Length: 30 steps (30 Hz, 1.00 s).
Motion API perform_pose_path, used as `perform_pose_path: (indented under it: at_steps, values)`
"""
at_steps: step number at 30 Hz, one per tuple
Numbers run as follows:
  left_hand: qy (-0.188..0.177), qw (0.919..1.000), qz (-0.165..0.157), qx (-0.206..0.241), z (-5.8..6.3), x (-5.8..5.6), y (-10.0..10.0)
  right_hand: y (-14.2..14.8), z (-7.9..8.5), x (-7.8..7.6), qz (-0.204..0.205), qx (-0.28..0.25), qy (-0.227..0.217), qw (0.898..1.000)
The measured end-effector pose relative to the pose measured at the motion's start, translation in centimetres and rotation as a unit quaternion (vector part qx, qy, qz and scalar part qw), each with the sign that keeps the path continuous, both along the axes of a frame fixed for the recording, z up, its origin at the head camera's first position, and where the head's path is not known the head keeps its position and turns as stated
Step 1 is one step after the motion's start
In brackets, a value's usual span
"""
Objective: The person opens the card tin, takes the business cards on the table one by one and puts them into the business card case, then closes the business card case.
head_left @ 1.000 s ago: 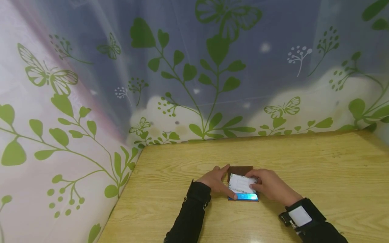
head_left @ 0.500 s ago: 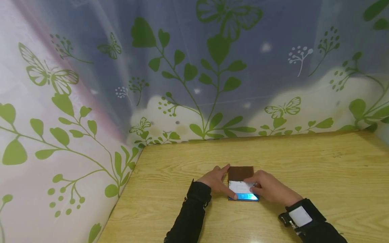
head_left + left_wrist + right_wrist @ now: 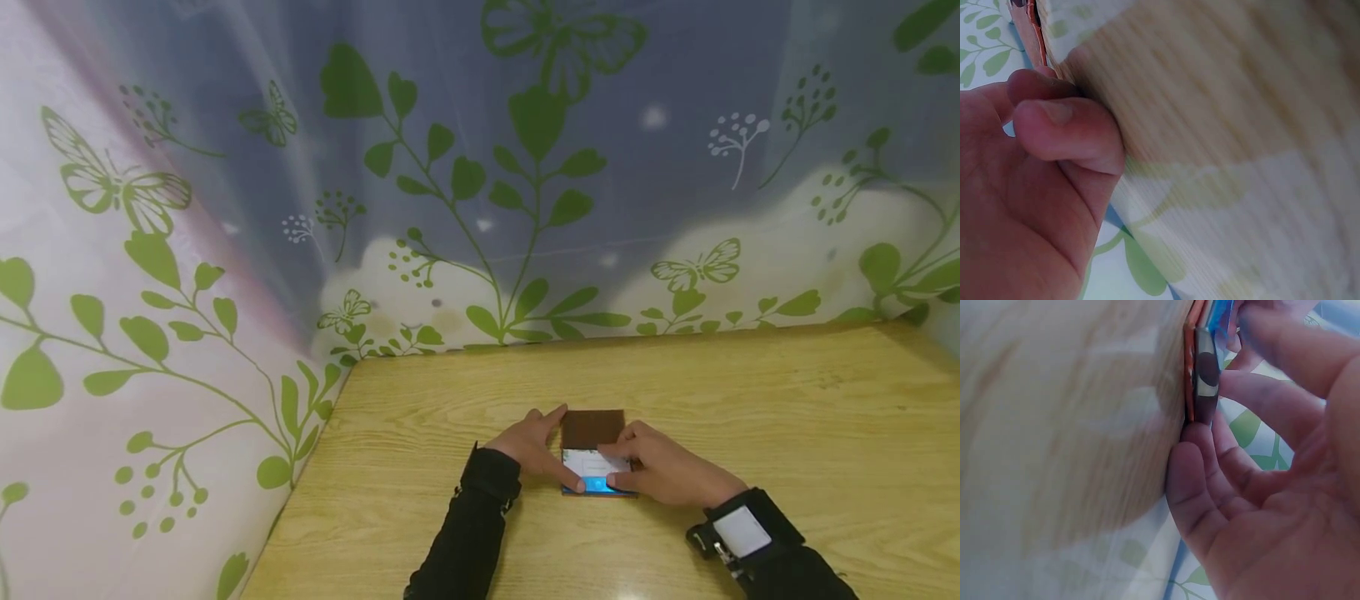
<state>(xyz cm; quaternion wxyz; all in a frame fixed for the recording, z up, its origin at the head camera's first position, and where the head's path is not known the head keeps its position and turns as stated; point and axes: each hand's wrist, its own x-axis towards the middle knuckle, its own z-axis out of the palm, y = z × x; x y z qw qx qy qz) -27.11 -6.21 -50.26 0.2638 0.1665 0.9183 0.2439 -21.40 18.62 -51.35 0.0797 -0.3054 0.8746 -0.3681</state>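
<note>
A small brown folding case [image 3: 592, 428] lies opened out on the wooden table, seen in the head view. On its near half sits a white card [image 3: 576, 461] with a leafy printed border, and a shiny blue strip [image 3: 597, 486] runs along the near edge. My left hand [image 3: 528, 443] holds the case's left side, thumb on the blue strip, index finger up at the far corner. From the right, my right hand [image 3: 663, 465] grips the card, index finger at its far edge and thumb at the strip. The right wrist view shows the case's layered end [image 3: 1200, 369] side-on, with the lower fingers by the tabletop.
The wood-grain table [image 3: 420, 417] extends around the case on all sides. Behind it and to the left hangs a curtain [image 3: 420, 167] with green leaves and butterflies, meeting the table's edges. Both wrists wear black bands, the right one [image 3: 746, 533] with a white patch.
The white card has slid toward me and straightened, uncovering more of the brown flap. My right thumb has shifted from the card's right side onto the blue strip. The left hand has stayed put.
</note>
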Motion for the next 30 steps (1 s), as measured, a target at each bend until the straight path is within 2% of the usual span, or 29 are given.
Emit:
perform_pose_path:
  at_steps: [8, 12, 18, 30]
  values:
    - [0.0, 1.0, 0.002, 0.0, 0.3, 0.1, 0.0, -0.1, 0.1, 0.1, -0.013, 0.044, -0.019, 0.999]
    - [0.001, 1.0, 0.005, 0.002, 0.2, 0.1, 0.1, -0.5, 0.2, 0.3, -0.038, 0.061, -0.021, 0.997]
    - [0.004, 0.9999, 0.011, 0.0, 0.1, -0.1, 0.1, -1.0, 0.2, 0.4, -0.066, 0.068, -0.047, 0.994]
    - [0.019, 0.9997, 0.013, 0.007, 0.1, 0.2, 0.2, -0.9, 0.2, 0.8, -0.069, 0.065, -0.036, 0.995]
